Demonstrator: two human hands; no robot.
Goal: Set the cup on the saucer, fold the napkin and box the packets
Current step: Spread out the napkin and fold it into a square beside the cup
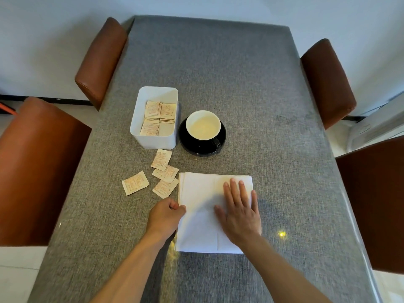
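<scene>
Head view: packets' (161,159) reddish print unreadable

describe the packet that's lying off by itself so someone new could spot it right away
Start at the white box on the grey table; four packets lie loose below it. Three cluster beside the napkin. The lone packet lies apart to their left, touching none.

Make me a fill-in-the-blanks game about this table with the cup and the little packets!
1. The white-lined black cup sits on the round black ____.
2. Outside the white rectangular plastic box, ____ small beige paper packets lie loose on the grey cloth-covered table.
3. The right hand lies flat on the folded white ____.
4. The left hand has curled fingers at the napkin's ____ edge.

Missing words: saucer; four; napkin; left
</scene>
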